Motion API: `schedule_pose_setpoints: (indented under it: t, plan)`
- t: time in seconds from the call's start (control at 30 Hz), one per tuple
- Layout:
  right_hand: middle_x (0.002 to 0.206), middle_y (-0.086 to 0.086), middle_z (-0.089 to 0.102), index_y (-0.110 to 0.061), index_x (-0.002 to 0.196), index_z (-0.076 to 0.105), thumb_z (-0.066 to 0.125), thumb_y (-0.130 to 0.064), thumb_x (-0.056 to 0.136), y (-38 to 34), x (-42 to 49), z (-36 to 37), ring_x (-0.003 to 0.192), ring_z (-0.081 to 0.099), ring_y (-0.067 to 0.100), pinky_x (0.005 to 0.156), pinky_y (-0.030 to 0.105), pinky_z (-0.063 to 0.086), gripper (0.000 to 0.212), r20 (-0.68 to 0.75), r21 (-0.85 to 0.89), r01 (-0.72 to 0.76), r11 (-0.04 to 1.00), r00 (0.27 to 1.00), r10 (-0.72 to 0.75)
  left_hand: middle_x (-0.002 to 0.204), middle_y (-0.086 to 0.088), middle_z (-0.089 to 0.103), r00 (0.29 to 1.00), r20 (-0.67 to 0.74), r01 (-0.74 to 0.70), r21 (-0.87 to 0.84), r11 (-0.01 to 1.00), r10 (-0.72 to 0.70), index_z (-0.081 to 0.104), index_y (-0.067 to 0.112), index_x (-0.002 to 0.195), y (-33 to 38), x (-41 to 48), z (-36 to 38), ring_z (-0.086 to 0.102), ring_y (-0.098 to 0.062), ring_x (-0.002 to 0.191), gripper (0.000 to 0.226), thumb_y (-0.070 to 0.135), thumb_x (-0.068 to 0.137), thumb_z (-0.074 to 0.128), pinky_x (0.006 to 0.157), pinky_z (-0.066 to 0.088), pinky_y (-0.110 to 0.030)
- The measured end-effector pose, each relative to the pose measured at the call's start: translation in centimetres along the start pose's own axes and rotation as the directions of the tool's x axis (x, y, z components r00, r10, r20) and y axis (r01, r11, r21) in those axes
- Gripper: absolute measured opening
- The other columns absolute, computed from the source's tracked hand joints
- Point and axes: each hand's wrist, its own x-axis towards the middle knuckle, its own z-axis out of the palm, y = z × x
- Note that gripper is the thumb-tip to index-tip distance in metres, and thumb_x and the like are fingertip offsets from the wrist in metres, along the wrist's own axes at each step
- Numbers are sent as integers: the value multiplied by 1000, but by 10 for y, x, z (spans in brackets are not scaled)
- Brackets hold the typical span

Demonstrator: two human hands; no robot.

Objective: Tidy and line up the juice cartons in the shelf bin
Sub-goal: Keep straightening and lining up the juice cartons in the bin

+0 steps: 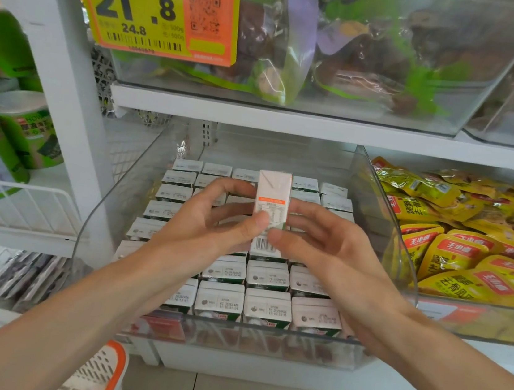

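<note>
Head view, shelf at chest height. We note one juice carton [272,201] held upright above the middle of the clear bin [247,339], its narrow printed side and barcode facing the camera.

Left hand [209,228]: thumb pressed on the carton's front face, fingers curled round behind its left edge. We log this as clamped on the carton.

Right hand [330,249]: thumb tip on the lower front just above the barcode, fingers curled behind the right edge. Also clamped on the same carton.

The other cartons [268,277] stand in the bin in close rows, white tops up with date codes showing. The near rows look even. We cannot tell how the rows directly under the hands sit, as the hands hide them.

Surroundings: yellow snack packets [456,251] heaped in the bin just to the right; a yellow and orange price tag [149,3] reading 21.8 on the upper bin, which holds bagged goods [348,50]; green canisters [14,132] on the wire shelf to the left; a white and orange basket [98,369] at the bottom edge
</note>
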Motion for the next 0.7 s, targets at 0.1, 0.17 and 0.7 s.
schedule_pose_setpoints:
  t: [0.1, 0.17, 0.7]
  plan:
    - [127, -13, 74, -32, 132, 71, 83, -23, 90, 0, 1, 0, 120, 69, 4, 103, 30, 55, 44, 11, -44, 31, 999, 999, -30, 125, 10, 76, 1000, 21, 0, 9, 1000, 0, 60, 41, 133, -2, -2, 0, 70, -8, 119, 54, 36, 82, 80, 93, 60, -25]
    - [122, -10, 76, -34, 127, 74, 84, -20, 89, 1, 1, 0, 119, 68, 4, 102, 30, 58, 41, 6, -97, 76, 992, 997, -76, 125, 15, 75, 999, 26, -26, 109, 994, 24, 63, 44, 132, -2, -2, 0, 68, -4, 121, 51, 32, 85, 81, 98, 58, -32]
    - [131, -13, 72, -27, 139, 65, 86, -5, 86, 4, 3, -9, 130, 62, 5, 107, 42, 54, 62, 44, -300, 230, 926, 973, -227, 124, 23, 73, 965, 1, -242, 396, 886, 264, 67, 39, 126, -1, -1, 2, 64, 3, 123, 63, 11, 75, 90, 105, 53, -24]
